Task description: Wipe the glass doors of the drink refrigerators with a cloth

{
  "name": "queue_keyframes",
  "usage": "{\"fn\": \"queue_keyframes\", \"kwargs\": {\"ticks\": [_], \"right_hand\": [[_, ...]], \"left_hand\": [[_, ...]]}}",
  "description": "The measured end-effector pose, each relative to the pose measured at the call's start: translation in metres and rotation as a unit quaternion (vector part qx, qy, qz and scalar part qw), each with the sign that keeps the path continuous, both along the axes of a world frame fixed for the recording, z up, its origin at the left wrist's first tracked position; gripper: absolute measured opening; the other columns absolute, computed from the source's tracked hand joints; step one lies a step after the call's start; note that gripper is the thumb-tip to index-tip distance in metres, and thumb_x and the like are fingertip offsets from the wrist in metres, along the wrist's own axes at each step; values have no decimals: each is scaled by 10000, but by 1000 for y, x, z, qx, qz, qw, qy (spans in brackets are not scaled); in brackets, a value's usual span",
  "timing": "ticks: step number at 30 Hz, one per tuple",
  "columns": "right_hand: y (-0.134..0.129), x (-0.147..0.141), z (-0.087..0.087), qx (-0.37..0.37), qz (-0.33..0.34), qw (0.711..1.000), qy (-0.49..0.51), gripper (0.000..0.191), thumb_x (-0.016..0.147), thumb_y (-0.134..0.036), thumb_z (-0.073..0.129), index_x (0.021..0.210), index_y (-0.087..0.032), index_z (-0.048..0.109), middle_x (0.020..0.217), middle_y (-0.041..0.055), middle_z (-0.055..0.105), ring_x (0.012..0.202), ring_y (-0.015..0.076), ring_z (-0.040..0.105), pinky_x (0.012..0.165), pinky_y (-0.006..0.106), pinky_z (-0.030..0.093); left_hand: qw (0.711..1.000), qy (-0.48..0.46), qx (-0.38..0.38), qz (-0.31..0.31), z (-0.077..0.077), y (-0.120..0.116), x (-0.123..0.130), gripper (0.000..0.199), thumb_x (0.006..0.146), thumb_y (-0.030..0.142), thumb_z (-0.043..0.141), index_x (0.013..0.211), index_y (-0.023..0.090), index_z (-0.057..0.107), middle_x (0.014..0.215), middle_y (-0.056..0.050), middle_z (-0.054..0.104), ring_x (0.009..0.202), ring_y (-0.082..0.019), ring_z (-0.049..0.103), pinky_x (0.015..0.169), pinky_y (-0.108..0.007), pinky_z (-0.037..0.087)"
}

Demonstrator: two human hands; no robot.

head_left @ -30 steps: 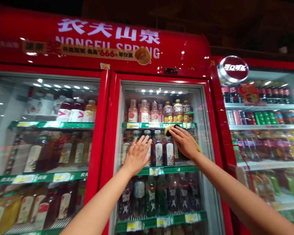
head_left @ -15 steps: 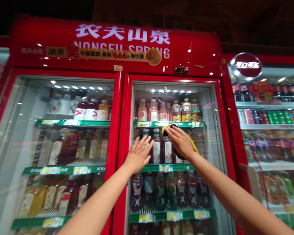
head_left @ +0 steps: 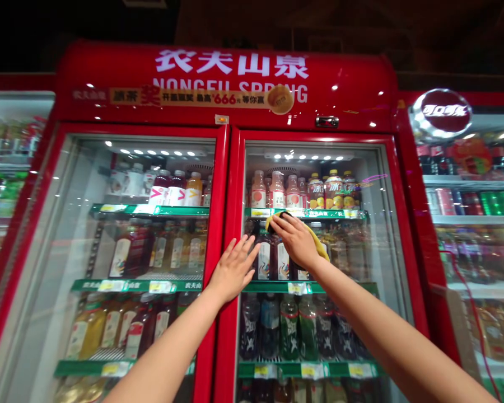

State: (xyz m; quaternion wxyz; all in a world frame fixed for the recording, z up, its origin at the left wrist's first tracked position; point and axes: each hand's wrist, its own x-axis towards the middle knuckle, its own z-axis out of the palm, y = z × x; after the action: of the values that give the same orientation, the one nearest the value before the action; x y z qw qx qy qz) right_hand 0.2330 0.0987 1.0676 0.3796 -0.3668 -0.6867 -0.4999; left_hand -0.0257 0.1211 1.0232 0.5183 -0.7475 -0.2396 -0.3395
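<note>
My right hand [head_left: 294,240] presses a yellow cloth [head_left: 320,246] with a dark side against the glass of the right-hand door [head_left: 308,330] of a red drinks fridge [head_left: 109,70]. The cloth shows above the fingertips and along the far edge of the hand. My left hand [head_left: 232,268] lies with fingers spread at the left frame of that door, its fingertips reaching over the glass. It holds nothing. Behind the glass, dark bottles [head_left: 264,260] with white labels stand on the shelf at hand height, partly hidden by my right hand.
Both fridge doors are closed, with rows of bottles on green-edged shelves inside. The left door [head_left: 143,235] is beside my left arm. Another drinks cooler [head_left: 474,224] with a round sign [head_left: 443,112] stands at right, a red cord [head_left: 466,302] hanging by it. A further cooler [head_left: 12,162] stands at left.
My right hand has slid left across the glass with the cloth. My left hand has shifted slightly left onto the door frame. The whole view has swung left, so the fridge appears further right.
</note>
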Motion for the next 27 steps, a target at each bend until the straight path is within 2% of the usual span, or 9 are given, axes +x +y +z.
{"fn": "queue_keyframes", "kwargs": {"ticks": [3, 6, 11, 14, 17, 19, 22, 25, 27], "right_hand": [[-11, 23, -12, -16, -4, 997, -79, 521, 991, -170, 460, 1489, -323, 475, 1537, -36, 497, 1441, 220, 408, 1193, 457, 357], [-8, 26, 7, 10, -13, 1000, -11, 533, 978, -129, 444, 1481, -296, 494, 1518, -5, 522, 1434, 243, 416, 1173, 477, 383], [14, -42, 51, 36, -11, 992, 124, 542, 969, -107, 401, 1496, -205, 484, 1551, 46, 478, 1461, 276, 368, 1177, 471, 374], [18, -72, 45, 3, 8, 999, 32, 514, 995, -166, 417, 1498, -252, 478, 1564, 9, 462, 1475, 254, 351, 1189, 462, 359], [12, -66, 31, -28, 20, 994, -102, 493, 1003, -208, 449, 1483, -312, 486, 1565, -23, 459, 1470, 224, 365, 1197, 469, 346], [8, -54, 30, -28, 13, 991, -128, 500, 994, -193, 459, 1476, -324, 491, 1562, -22, 464, 1464, 224, 375, 1211, 498, 316], [11, -52, 50, 4, -3, 999, -49, 540, 967, -124, 442, 1481, -277, 495, 1547, 20, 486, 1465, 252, 371, 1213, 524, 309], [21, -72, 76, 33, 3, 999, 32, 563, 947, -77, 409, 1485, -214, 499, 1546, 53, 485, 1478, 274, 342, 1206, 505, 333], [27, -87, 84, 32, 13, 999, 25, 551, 953, -87, 408, 1480, -216, 507, 1555, 47, 474, 1482, 271, 336, 1212, 498, 328]], "left_hand": [[1000, 15, 4, 1, 0, 1, -9, 800, 892, 397, 653, 1581, 219, 286, 1667, -101, 256, 1553, -252, 191, 1287, -428, 109], [1000, 9, 2, -2, -1, 2, -16, 825, 891, 404, 650, 1589, 206, 257, 1674, -106, 230, 1554, -250, 186, 1283, -431, 132], [1000, -20, -2, -8, -5, 6, -20, 826, 903, 385, 627, 1595, 178, 227, 1684, -109, 190, 1560, -242, 161, 1280, -430, 166], [1000, -24, -3, -6, -8, 7, -20, 784, 897, 378, 634, 1568, 159, 292, 1686, -120, 172, 1562, -251, 147, 1278, -431, 182], [1000, -21, -5, -4, -12, 6, -23, 749, 901, 377, 626, 1550, 159, 322, 1688, -123, 164, 1561, -256, 147, 1274, -429, 197], [1000, -21, -7, -2, -14, 6, -25, 774, 910, 382, 611, 1573, 171, 270, 1690, -115, 160, 1561, -249, 146, 1275, -423, 198], [1000, -29, -7, 6, -17, 6, -26, 823, 920, 386, 591, 1602, 178, 181, 1692, -113, 148, 1562, -241, 137, 1277, -413, 190], [999, -35, -7, 18, -20, 7, -25, 850, 925, 395, 573, 1611, 159, 131, 1690, -124, 137, 1563, -251, 124, 1280, -420, 183], [999, -42, -10, 24, -21, 7, -24, 883, 922, 404, 572, 1615, 145, 90, 1688, -136, 120, 1562, -265, 114, 1281, -435, 175]]}}
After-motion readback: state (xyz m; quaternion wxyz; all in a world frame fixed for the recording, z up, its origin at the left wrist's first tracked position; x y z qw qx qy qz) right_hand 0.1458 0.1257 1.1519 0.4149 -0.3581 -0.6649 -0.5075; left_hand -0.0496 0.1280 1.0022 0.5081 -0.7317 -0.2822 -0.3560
